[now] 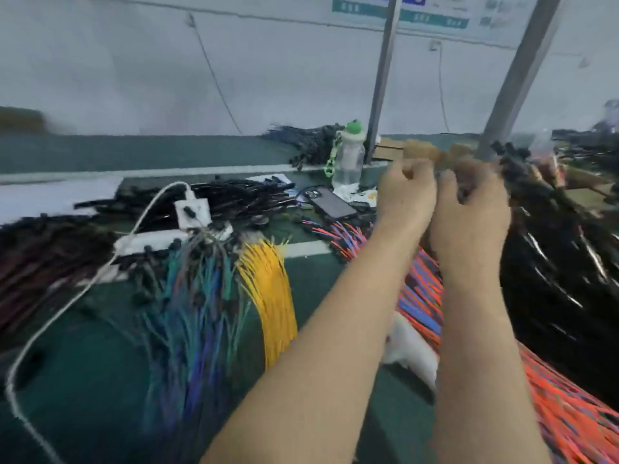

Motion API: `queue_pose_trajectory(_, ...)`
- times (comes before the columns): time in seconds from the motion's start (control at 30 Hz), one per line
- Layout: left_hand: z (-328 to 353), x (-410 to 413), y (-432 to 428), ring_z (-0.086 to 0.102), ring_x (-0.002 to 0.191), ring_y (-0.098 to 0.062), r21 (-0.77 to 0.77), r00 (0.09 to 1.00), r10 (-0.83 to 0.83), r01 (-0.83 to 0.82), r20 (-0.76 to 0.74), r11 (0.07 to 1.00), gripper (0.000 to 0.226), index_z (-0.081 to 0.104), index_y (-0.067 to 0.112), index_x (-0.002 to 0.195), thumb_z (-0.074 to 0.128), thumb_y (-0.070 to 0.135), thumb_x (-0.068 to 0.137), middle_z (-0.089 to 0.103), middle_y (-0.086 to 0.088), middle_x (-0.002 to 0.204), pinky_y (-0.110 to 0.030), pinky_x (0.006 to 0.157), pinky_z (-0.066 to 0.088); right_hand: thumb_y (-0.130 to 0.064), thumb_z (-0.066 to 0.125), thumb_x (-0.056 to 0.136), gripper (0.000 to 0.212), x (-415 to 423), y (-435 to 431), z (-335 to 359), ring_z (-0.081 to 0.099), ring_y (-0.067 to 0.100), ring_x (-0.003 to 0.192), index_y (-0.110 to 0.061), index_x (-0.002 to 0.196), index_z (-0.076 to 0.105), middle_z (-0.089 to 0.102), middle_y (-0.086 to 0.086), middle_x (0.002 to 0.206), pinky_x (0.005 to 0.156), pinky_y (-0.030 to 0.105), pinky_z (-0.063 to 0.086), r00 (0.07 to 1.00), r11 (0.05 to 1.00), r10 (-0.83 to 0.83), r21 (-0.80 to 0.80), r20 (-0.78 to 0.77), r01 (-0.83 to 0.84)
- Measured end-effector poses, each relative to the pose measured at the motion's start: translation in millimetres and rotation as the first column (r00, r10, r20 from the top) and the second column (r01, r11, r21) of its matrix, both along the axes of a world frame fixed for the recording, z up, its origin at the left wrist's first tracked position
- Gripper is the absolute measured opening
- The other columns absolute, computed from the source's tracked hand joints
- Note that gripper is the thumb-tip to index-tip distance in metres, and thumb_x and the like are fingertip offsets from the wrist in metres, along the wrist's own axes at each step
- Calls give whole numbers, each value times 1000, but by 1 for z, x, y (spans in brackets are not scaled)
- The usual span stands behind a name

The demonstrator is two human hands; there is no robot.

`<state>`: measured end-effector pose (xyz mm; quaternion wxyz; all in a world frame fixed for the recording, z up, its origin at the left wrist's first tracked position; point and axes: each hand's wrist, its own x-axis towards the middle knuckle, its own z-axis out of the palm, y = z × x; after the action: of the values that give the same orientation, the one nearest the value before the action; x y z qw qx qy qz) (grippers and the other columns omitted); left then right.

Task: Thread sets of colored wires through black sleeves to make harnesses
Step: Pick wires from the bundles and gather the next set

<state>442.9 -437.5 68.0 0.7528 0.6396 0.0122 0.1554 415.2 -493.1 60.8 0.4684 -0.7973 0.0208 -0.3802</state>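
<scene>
Green bench (83, 380) spreads under heaped black sleeves (562, 262) at right and orange-blue wires (569, 413) fanned within reach, likely for quick picking; left hand (407, 195) and right hand (472, 209) meet raised above them, fingers curled, but blur hides whether they pinch anything.

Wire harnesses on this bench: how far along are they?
Piles of black-sleeved bundles look finished. Left hand and right hand are raised together; what they hold is blurred. Loose yellow wires and orange-blue wires lie unsleeved.
</scene>
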Motion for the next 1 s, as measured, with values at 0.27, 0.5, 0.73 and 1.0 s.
queue_pose_trajectory(0.27,-57,-117,214,59,91,-15,4,860,487,-492,-155,870,22,60,6,112,47,13,95,63,-7,107,-20,78,48,-14,52,93,21,-63,208,-53,62,19,102,-8,106,68,70,5,107,85,26,43,692,735,637,-3,-339,-678)
queue_pose_trajectory(0.5,-103,-209,357,53,97,-18,249,588,795,-756,-151,606,21,59,9,106,44,4,92,57,-2,99,-26,85,41,-24,60,91,22,-134,347,-94,61,25,107,-9,105,67,70,9,109,86,27,42,447,503,713,-50,-540,-863)
queue_pose_trajectory(0.73,-113,-233,424,53,112,-26,334,526,816,-745,-240,578,27,60,10,110,40,7,92,60,-9,116,-29,91,39,-52,52,90,53,-157,424,-123,44,33,123,-11,124,49,54,13,129,101,44,32,648,547,392,-402,-653,-735)
queue_pose_trajectory(1.0,-117,-217,435,51,96,-18,425,559,795,-676,-235,601,24,58,14,112,43,15,94,56,-5,124,-28,81,38,-16,58,88,21,-113,418,-114,60,27,80,-10,69,56,58,6,72,66,27,41,454,656,537,14,-711,-755)
